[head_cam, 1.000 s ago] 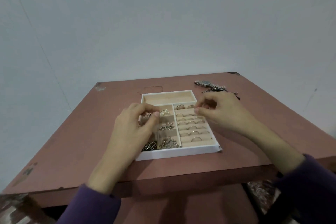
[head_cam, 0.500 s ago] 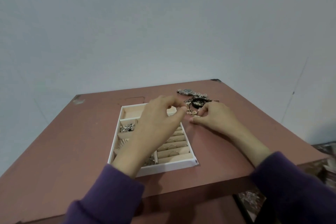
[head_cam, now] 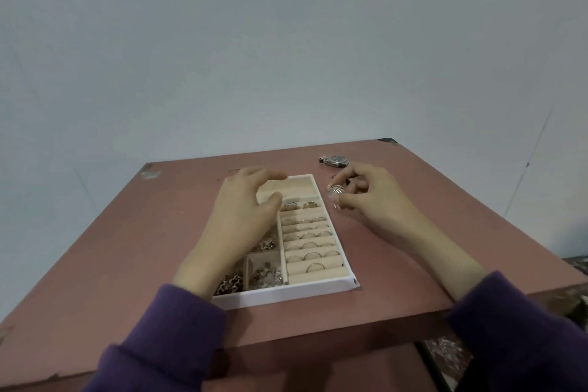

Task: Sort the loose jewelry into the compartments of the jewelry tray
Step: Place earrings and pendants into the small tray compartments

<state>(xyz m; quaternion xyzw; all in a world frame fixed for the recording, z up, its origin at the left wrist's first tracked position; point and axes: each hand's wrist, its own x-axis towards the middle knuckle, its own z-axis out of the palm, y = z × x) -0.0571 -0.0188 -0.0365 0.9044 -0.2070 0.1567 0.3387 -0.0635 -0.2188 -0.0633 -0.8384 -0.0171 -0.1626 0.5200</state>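
a: where's the loose piece right now?
b: the silver piece [head_cam: 335, 193] is pinched between the thumb and fingertips of the right hand [head_cam: 374, 200], just off the far right corner of the jewelry tray [head_cam: 286, 292]. i can't tell whether it touches the table [head_cam: 127, 248].
a: and the left hand?
b: the left hand [head_cam: 245, 216] hovers over the tray's left side, fingers loosely curved, grasping nothing i can see.
a: what's in the tray?
b: rings [head_cam: 313, 255] sit in the padded rows on the right. tangled chains [head_cam: 265, 275] fill the small near-left compartments.
a: anything else out?
b: a wristwatch [head_cam: 337, 160] lies on the table beyond the right hand, near the far edge. both arms wear purple sleeves [head_cam: 165, 347].
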